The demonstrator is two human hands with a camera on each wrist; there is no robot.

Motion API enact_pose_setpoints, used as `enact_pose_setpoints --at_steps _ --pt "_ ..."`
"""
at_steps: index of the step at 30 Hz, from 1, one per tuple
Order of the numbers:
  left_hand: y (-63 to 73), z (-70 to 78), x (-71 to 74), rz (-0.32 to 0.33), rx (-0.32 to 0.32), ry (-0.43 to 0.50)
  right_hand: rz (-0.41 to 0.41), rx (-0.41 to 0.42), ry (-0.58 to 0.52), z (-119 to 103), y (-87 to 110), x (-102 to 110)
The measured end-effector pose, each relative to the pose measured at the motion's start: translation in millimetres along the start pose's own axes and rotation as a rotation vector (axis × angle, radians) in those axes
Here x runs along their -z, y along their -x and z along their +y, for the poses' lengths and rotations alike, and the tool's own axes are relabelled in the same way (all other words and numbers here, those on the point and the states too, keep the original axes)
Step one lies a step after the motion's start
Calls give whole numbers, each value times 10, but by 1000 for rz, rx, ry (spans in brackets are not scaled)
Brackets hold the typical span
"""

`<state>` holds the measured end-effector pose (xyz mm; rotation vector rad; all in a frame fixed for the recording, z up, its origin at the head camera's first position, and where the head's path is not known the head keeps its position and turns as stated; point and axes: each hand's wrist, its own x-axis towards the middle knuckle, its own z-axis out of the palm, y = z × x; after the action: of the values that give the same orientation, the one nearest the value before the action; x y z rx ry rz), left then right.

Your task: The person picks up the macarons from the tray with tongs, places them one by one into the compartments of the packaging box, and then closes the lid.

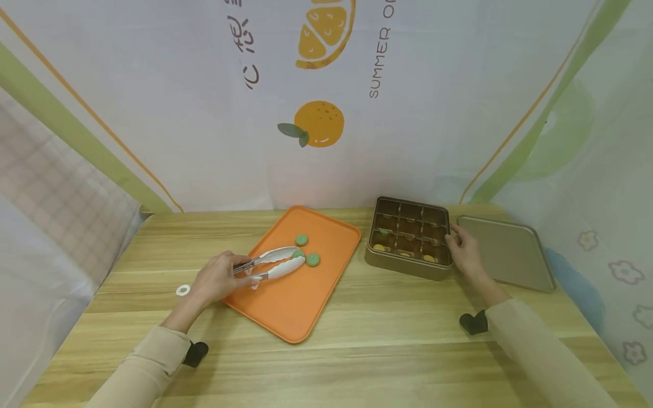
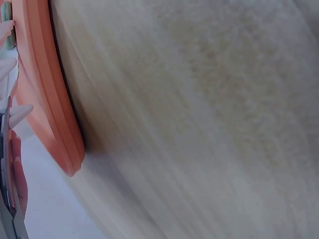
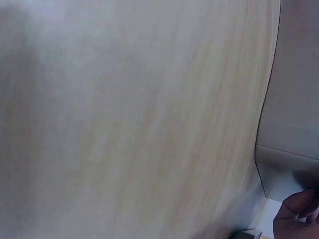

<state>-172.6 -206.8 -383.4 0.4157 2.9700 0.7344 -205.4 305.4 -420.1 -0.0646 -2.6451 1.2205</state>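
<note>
In the head view my left hand (image 1: 219, 277) holds a pair of tongs (image 1: 278, 254) with white scalloped tips, low over an orange tray (image 1: 285, 306). A green round cookie (image 1: 298, 255) sits between the tips; whether they pinch it I cannot tell. Two more green cookies, one behind (image 1: 301, 240) and one to the right (image 1: 313, 260), lie on the tray. My right hand (image 1: 465, 252) grips the right wall of a bronze tin box (image 1: 403, 266). Its divided insert has a green piece and several yellow pieces in the nearer compartments. The right wrist view shows fingers (image 3: 294, 206) against the tin's side.
A flat bronze lid (image 1: 510, 252) lies right of the tin. On the wooden table (image 1: 357, 351), a small white ring (image 1: 183, 290) is left of the tray. A printed white curtain (image 1: 408, 147) hangs along the back edge, with cloth at both sides.
</note>
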Motion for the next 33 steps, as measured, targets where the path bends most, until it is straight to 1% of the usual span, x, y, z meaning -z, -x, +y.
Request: enact_pose_setpoints --at_steps 7,11,14,17,21,25,33 --pt "16 19 26 19 -6 13 -6 17 -21 13 -17 7" --pt "12 31 41 30 9 23 1 37 -22 24 -26 4" --pt "-8 55 47 44 23 35 5 41 -15 27 -27 4" --pt "-53 112 47 59 25 40 4 36 -12 27 -25 7" --pt "-145 225 29 69 1 46 -9 25 -18 26 -18 14" --pt "-263 377 -9 59 -32 85 -12 18 -25 23 -10 18" --pt "-535 778 -99 72 -104 118 -13 25 -17 12 7 6"
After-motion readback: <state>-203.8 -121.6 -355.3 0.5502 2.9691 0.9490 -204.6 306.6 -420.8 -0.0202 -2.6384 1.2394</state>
